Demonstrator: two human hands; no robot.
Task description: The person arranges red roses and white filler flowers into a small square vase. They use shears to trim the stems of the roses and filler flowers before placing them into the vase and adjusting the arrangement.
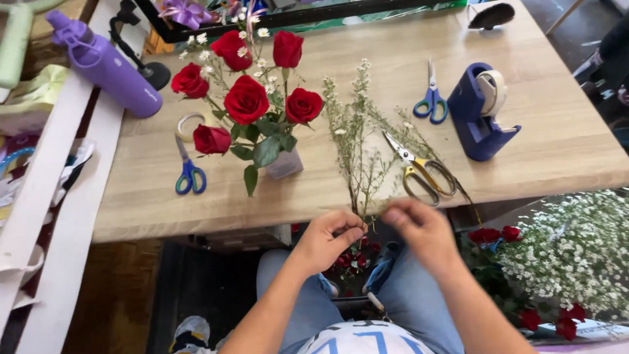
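Observation:
My left hand (329,239) and my right hand (422,229) meet at the near edge of the wooden table (557,137). Both pinch the lower stems of thin green filler sprigs with tiny white blooms (357,131), which lie flat on the table and fan away from me. Just right of the sprigs lie gold-handled shears (422,172). To their left stands a small vase (285,164) with several red roses (247,99) and white daisies.
Blue scissors (189,172) lie left of the vase, another blue pair (431,99) farther back. A blue tape dispenser (483,111) sits at right, a tape roll (189,124) and purple bottle (105,64) at left. White filler flowers (576,249) and roses stand below right.

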